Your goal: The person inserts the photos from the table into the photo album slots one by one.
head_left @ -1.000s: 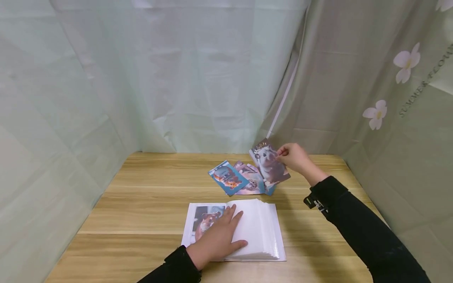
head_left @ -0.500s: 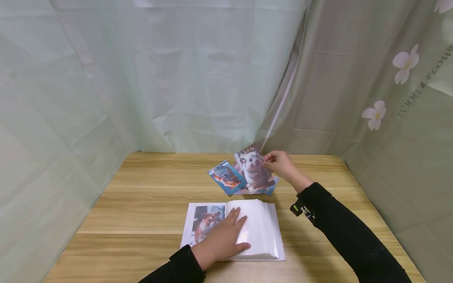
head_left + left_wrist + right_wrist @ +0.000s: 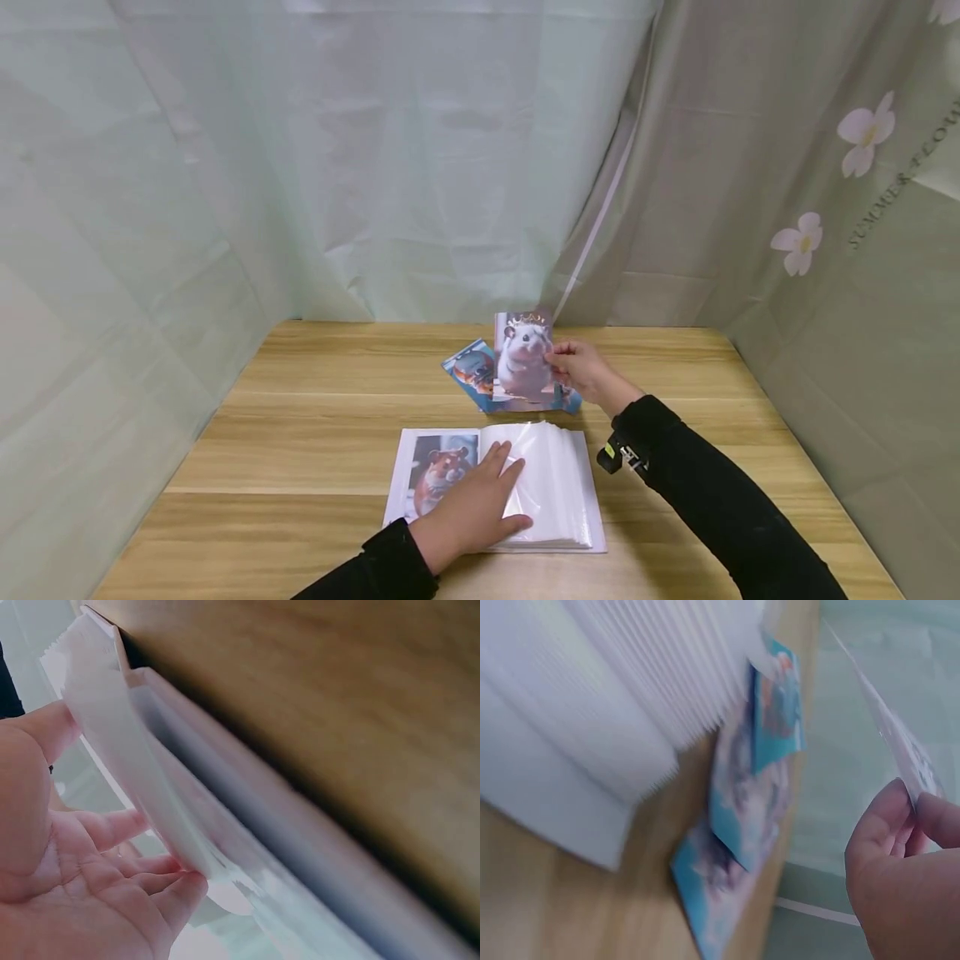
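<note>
A white photo album (image 3: 592, 500) lies spread open on the table, with a hamster picture (image 3: 442, 471) in its left page and clear sleeves (image 3: 543, 483) on the right. My left hand (image 3: 476, 508) rests across the middle of the album, fingers spread and pressing the pages. Between thumb and fingers, my right hand (image 3: 588, 371) pinches the edge of a photo card (image 3: 522, 358) showing a white hamster with a crown. That card is upright in the head view, above a loose pile of cards and partly covering it. The right wrist view shows the card (image 3: 900, 742) edge-on, apart from the pile.
Behind the album lie several overlapping cards, one blue (image 3: 471, 367) at the left of the pile. The wooden table (image 3: 300, 433) ends at pale curtains (image 3: 450, 208) at the back and sides.
My right hand has moved left and slightly down with the hamster card, turning it from tilted to upright over the pile. The left hand stays on the album, shifted very slightly right.
</note>
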The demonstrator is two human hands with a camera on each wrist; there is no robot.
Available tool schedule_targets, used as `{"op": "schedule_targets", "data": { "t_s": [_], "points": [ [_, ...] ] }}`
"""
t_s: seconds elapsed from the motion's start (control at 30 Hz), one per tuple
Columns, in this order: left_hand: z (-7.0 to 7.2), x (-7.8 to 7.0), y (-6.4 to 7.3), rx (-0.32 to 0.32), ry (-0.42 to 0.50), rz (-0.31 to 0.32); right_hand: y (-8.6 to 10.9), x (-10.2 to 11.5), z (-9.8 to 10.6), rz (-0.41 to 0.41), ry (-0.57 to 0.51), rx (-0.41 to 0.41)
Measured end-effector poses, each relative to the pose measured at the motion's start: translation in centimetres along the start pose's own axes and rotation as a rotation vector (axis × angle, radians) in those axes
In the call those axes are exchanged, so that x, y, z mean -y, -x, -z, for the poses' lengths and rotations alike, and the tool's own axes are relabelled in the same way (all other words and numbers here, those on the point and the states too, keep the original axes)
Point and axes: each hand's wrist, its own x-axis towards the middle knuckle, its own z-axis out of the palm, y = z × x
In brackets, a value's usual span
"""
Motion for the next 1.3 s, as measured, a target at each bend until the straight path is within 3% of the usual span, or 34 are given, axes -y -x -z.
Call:
{"op": "schedule_targets", "data": {
  "t_s": [0.2,0.53,0.83,1.3],
  "points": [
    [0.0,-0.1,0.0,0.004,-0.004,0.001,-0.6,-1.7,-0.7,-0.098,-0.139,-0.019],
    [-0.2,-0.2,-0.2,0.004,-0.002,0.002,-0.6,-3.6,-1.6,-0.096,-0.251,0.024],
    [-0.2,-0.1,-0.1,0.001,-0.003,-0.002,0.1,-4.9,-1.7,-0.164,-0.265,0.006],
    [-0.2,-0.3,-0.2,0.011,0.007,0.013,0.9,-5.5,-0.1,-0.162,-0.236,-0.003]
  ]
}}
